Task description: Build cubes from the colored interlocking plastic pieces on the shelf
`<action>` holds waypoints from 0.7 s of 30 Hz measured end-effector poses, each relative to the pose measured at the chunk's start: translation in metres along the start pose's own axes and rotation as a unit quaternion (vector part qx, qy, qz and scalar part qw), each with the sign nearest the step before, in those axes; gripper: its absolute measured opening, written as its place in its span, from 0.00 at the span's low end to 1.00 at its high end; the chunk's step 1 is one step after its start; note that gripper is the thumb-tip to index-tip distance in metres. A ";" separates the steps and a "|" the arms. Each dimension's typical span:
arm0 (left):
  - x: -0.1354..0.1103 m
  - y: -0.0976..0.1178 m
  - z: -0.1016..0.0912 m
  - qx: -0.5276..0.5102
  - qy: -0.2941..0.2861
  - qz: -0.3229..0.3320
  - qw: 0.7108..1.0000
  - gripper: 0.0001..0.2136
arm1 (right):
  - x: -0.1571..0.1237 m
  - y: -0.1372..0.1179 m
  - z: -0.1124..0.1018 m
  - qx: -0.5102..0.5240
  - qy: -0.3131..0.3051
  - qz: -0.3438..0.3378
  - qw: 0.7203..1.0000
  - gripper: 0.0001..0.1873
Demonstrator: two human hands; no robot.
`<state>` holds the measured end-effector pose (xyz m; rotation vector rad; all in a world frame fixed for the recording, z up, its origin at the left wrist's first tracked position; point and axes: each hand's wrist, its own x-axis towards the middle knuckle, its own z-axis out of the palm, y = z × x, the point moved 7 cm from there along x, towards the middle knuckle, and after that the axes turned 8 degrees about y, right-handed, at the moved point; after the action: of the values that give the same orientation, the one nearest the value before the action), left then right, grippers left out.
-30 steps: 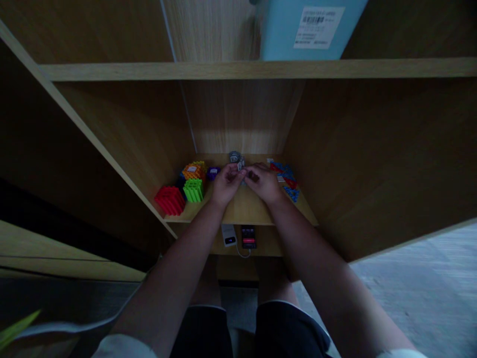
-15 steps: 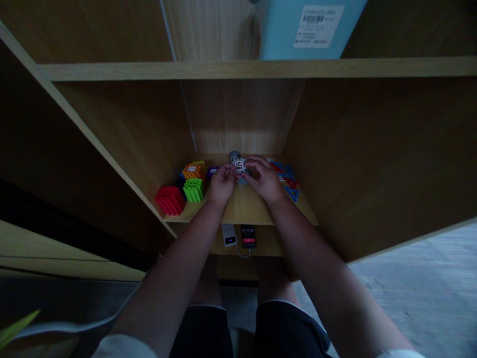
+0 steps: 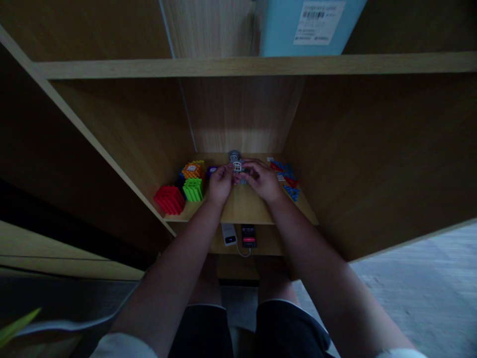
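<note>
Between my two hands is a small grey toy building piece with a white lattice window (image 3: pixel 237 167). My left hand (image 3: pixel 220 184) pinches its left side with thumb and fingers. From the right, my right hand (image 3: pixel 264 180) curls its fingers around the other edge, touching it. Just behind stands another grey piece (image 3: pixel 234 155) with a white window. Below the fingers, part of a grey-blue piece (image 3: pixel 243 181) lies on the wooden shelf (image 3: pixel 242 206). My fingers partly hide both the held piece and whatever is under it.
Left on the shelf are stacks of red (image 3: pixel 170 200), green (image 3: pixel 193 190) and orange (image 3: pixel 193 170) lattice pieces, plus a purple piece (image 3: pixel 211 171). Blue and red triangular pieces (image 3: pixel 286 174) lie right. Below sit a power bank (image 3: pixel 229 234) and a cabled phone (image 3: pixel 248 236). A blue box (image 3: pixel 279 30) stands above.
The windowed piece has shifted slightly left and tilted between my fingers. My right fingers have closed in nearer to it, and the grey piece behind shows more.
</note>
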<state>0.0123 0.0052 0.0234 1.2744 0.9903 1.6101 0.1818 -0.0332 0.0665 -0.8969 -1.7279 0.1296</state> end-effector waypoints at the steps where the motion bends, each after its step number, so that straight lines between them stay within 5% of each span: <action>1: 0.000 0.000 0.001 -0.001 -0.007 -0.005 1.000 0.24 | -0.001 0.000 0.000 -0.004 0.000 0.002 1.000 0.12; 11: -0.002 -0.005 0.003 -0.005 -0.033 -0.024 0.999 0.31 | -0.004 0.005 0.001 -0.001 0.018 0.019 1.000 0.18; 21: 0.001 -0.009 0.003 -0.031 -0.028 -0.020 0.999 0.26 | -0.001 0.007 0.000 0.003 0.020 0.031 0.999 0.15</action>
<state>0.0162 0.0098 0.0159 1.2424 0.9190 1.5552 0.1853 -0.0287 0.0616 -0.9423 -1.6628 0.1569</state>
